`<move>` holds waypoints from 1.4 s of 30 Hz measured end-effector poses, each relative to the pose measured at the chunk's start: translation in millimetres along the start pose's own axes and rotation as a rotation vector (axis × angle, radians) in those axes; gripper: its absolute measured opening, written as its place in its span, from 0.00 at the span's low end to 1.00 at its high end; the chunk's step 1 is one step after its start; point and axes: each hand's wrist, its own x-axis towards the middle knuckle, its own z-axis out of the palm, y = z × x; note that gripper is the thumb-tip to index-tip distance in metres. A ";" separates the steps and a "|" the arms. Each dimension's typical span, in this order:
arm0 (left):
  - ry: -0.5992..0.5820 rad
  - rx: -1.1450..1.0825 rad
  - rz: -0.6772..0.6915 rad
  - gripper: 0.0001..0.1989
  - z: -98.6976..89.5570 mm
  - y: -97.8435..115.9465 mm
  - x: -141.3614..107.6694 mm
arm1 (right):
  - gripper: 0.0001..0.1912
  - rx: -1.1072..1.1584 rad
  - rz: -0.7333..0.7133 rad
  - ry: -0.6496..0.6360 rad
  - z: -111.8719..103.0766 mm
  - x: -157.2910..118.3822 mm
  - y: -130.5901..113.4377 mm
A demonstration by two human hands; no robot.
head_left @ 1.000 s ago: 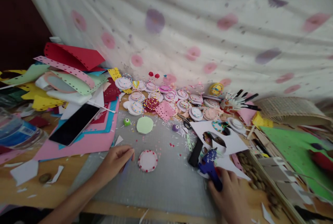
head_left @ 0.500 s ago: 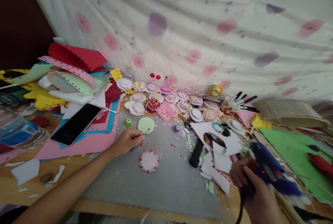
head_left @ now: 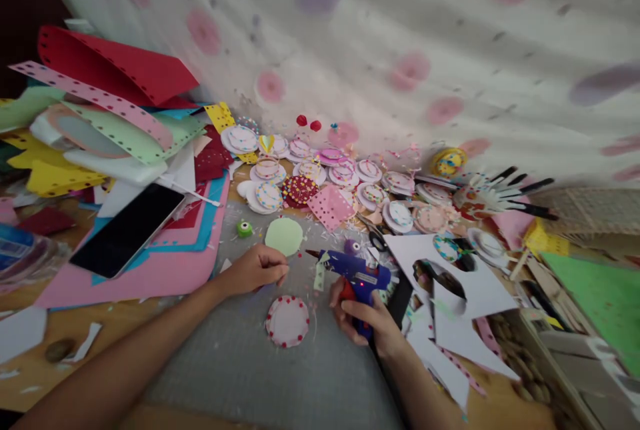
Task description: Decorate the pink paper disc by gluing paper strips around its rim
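Note:
My right hand is wrapped around a blue hot glue gun with a small red light lit. Its nozzle points left, and a scrap of pale green dotted paper hangs by its front. My left hand is closed, fingers curled in a pinch; what it grips is mostly hidden, with only a bluish bit showing below. Just beyond the left hand lies a pale green paper disc. Between the hands and nearer me rests a round whitish-pink piece edged with red dots, flat on the grey mat.
Several small decorated paper hats line the back. At left are a phone, coloured sheets and a plastic bottle. White paper offcuts and scissors lie right. Small green and purple eyed figures sit on the mat.
My right hand has brought the glue gun leftward from the right side to over the mat, close to my left hand. The view has shifted; the left hand stays near the green disc.

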 end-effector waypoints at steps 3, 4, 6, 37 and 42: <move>-0.022 -0.017 -0.040 0.16 -1.3 3.7 2.0 | 0.12 0.003 0.048 0.048 -2.5 -2.6 1.3; -0.028 -0.021 -0.055 0.16 -1.5 5.3 2.4 | 0.12 0.012 0.057 0.072 -3.1 -2.7 0.8; -0.032 -0.024 -0.081 0.16 -1.7 8.1 2.5 | 0.12 0.036 0.066 0.115 -4.2 -2.2 -0.2; -0.020 -0.018 -0.020 0.16 3.4 13.9 2.9 | 0.13 0.062 0.090 -0.058 -6.3 -7.4 -0.1; -0.027 -0.023 -0.016 0.16 4.2 11.2 3.1 | 0.13 0.046 0.102 -0.062 -7.6 -7.5 1.3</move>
